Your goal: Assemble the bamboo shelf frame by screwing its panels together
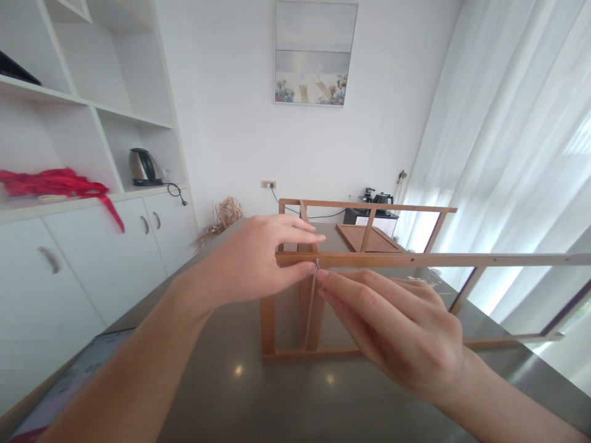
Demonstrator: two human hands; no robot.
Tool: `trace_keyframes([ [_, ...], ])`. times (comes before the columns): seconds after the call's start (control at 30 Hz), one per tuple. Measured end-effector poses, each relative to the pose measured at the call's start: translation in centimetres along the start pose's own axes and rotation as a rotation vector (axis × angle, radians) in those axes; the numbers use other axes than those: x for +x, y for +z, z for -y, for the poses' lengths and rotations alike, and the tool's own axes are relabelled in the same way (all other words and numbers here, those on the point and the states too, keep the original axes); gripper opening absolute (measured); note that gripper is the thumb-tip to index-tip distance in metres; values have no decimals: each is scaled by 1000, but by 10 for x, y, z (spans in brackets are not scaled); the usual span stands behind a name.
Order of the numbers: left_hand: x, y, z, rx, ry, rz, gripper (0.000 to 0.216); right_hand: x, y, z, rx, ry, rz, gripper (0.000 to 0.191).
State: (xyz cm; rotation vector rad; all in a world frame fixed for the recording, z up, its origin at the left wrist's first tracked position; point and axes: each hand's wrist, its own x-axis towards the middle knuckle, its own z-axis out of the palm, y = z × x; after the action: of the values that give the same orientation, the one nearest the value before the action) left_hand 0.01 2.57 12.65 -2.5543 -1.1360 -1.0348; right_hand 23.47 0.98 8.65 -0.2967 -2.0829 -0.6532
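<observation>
Straddling the wooden frame (268, 320) at its near top rail (369, 259), the left hand (268, 255) spreads its fingers above, thumb beside the metal fastener (317, 263) there, likely for steadiness, while the right hand (401, 326), fingertips narrowed, seemingly pinches its lower end.

A framed painting (316, 52) is hung on the white wall (221, 92), which is flanked by white shelving (92, 67) at left and backlit curtains (503, 135) at right.
</observation>
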Motion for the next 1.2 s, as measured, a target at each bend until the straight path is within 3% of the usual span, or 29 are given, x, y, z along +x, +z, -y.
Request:
trace_keyframes([
  [0.37,-1,6,7,-181,-31,81,37,0,0,0,-8,12,6,39],
  [1.2,0,4,3,-110,3,74,42,-1,1,1,-43,-8,-32,35],
])
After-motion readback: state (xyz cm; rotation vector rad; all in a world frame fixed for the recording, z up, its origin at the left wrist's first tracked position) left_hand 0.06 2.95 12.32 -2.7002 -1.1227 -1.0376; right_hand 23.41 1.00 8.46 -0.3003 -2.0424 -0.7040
